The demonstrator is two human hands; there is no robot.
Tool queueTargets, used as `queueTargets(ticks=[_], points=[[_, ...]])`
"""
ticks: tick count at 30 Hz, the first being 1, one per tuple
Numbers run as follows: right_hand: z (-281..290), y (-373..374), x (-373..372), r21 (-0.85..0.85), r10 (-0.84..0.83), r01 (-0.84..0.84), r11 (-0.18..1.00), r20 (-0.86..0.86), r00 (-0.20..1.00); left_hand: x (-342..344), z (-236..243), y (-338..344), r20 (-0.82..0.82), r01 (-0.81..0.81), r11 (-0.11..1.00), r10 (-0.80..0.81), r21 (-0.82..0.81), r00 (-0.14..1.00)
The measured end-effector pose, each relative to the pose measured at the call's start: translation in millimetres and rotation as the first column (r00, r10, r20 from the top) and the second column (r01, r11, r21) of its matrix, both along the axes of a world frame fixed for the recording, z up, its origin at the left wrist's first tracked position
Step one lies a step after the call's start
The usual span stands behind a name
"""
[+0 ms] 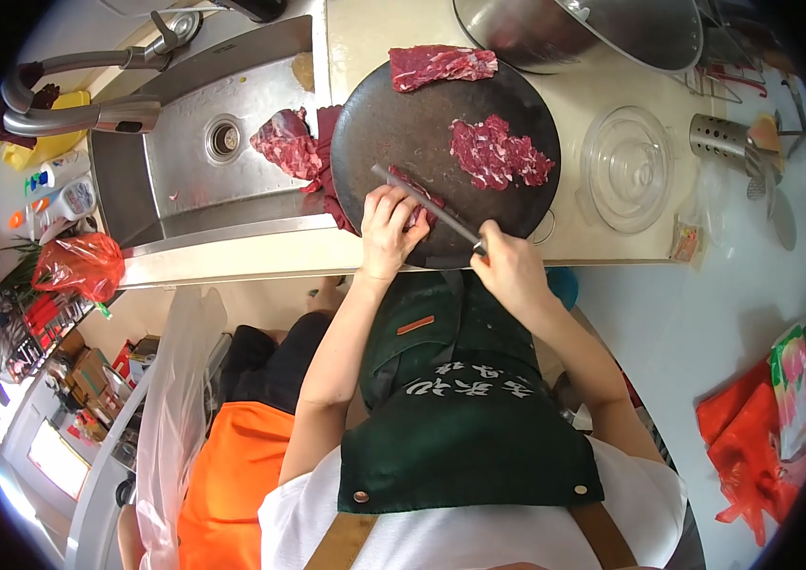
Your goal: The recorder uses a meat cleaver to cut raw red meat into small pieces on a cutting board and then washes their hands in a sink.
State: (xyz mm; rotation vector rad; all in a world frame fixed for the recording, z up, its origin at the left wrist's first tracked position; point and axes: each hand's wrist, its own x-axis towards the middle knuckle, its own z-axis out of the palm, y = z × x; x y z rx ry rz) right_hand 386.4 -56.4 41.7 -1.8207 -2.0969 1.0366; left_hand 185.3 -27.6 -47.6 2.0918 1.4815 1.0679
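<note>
My right hand (pixel 508 266) is closed round the handle of a kitchen knife (pixel 436 211), whose blade points up and left across the near edge of a round dark cutting board (pixel 384 114). Beside the blade, my left hand (pixel 389 228) presses down with bent fingers on a small piece of red meat (pixel 419 182), partly hidden by the blade and fingers. A pile of sliced meat (pixel 500 152) lies at the board's right. Along its far edge rests a longer slab of meat (pixel 441 66).
Left of the board, a large chunk of meat (pixel 287 144) sits at the rim of a steel sink (pixel 184 142) with a faucet (pixel 89 114). A dark red cloth (pixel 327 180) lies beside the board. Rightward are clear round lids (pixel 626 171); behind stands a big metal pot (pixel 517 38).
</note>
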Motion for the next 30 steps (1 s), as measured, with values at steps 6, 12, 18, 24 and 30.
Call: queueTargets(ticks=[6, 12, 18, 24, 30], points=[[4, 6, -14, -0.079, 0.114, -0.104, 0.991, 0.135, 0.984, -2, -4, -4, -0.021, -0.015, 1.0, 0.014, -0.026, 1.0], [16, -4, -2, -0.201, 0.124, -0.079, 0.976, 0.218, 0.968, -1, -6, -4, 0.01, -0.042, 0.999, 0.042, -0.029, 0.999], [-5, 38, -46, -0.061, 0.115, -0.107, 0.992, 0.157, 0.981, -1, 0, 0, -0.009, -0.047, 0.997, 0.046, -0.053, 0.999], [3, -10, 0, -0.256, 0.126, -0.063, 0.965, 0.24, 0.963, 0, -2, -1, 0.0, -0.044, 0.998, 0.044, -0.053, 0.999], [-14, 34, -40, -0.103, 0.146, -0.125, 0.987, 0.231, 0.962, -1, -3, 1, 0.0, -0.044, 0.998, 0.044, -0.035, 0.999]])
